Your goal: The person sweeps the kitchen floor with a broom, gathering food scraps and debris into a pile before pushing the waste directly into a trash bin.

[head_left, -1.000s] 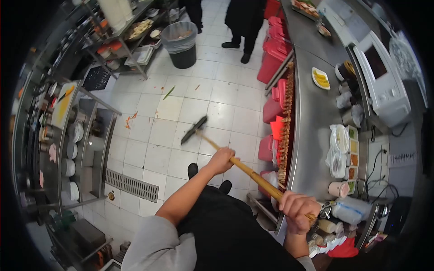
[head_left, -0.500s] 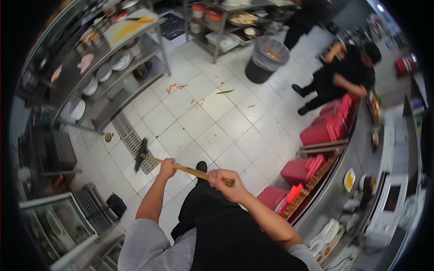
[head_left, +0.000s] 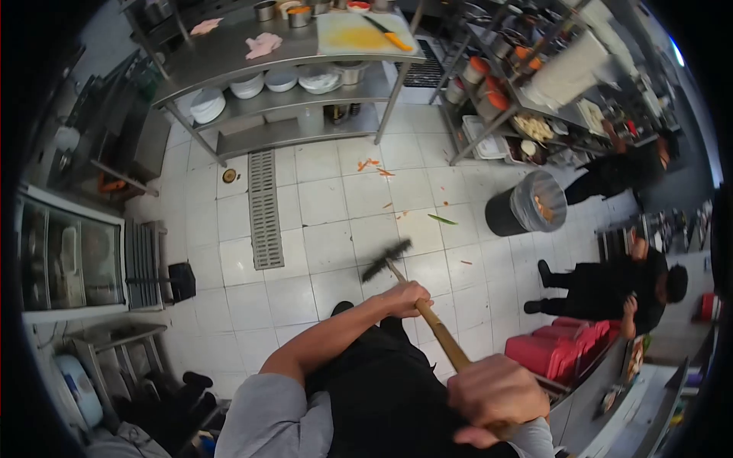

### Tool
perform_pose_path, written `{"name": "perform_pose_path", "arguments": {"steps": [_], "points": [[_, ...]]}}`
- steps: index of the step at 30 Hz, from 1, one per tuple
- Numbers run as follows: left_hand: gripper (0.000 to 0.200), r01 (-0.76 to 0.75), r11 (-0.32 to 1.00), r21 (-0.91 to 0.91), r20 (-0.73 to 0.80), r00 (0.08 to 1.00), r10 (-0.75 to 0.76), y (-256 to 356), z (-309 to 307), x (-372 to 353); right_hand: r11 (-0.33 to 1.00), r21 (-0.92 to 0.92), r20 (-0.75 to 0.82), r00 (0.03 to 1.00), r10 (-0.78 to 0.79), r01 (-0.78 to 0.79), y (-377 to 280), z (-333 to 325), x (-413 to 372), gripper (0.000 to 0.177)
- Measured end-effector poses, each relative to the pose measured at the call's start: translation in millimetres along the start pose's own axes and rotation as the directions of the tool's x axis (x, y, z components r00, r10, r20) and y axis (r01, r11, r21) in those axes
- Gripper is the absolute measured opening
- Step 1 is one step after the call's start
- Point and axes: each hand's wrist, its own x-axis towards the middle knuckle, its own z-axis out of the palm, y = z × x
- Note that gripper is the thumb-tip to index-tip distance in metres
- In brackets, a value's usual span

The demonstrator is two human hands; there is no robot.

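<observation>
My left hand is closed around the lower part of a yellowish broom handle. Around the handle's upper end, close to the camera at lower right, my right hand is wrapped and slightly blurred. The dark broom head is over the white tiled floor, just beyond my left hand. Orange scraps and a green strip lie on the tiles farther ahead.
A steel table with a cutting board and knife stands ahead. A lined bin is at right, near two people in dark clothes. Red containers stand lower right. A floor drain and black dustpan are left.
The view has turned right. The broom head has swung from beside the drain to the middle tiles. My right hand has come nearer the camera; both hands still hold the handle.
</observation>
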Motion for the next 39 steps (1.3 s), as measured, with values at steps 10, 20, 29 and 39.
{"name": "perform_pose_path", "arguments": {"steps": [10, 20, 29, 39], "points": [[0.023, 0.626, 0.657, 0.419, -0.602, 0.734, -0.315, -130, -182, -28, 0.988, -0.056, -0.284, 0.946, -0.155, 0.145, 280, -66, 18, 0.03], [0.035, 0.393, 0.92, 0.012, -0.526, 0.785, -0.328, -59, -10, 156, 0.985, -0.057, -0.009, 0.987, 0.162, -0.162, 95, -227, -46, 0.034], [0.014, 0.382, 0.916, 0.121, -0.573, 0.781, -0.25, -46, -123, 170, 0.995, 0.1, -0.157, 0.988, -0.004, 0.019, 98, -266, 12, 0.033], [0.016, 0.596, 0.73, 0.333, -0.656, 0.703, -0.275, -274, -318, 58, 1.0, -0.01, -0.335, 0.942, -0.029, 0.027, 342, -207, 136, 0.027]]}}
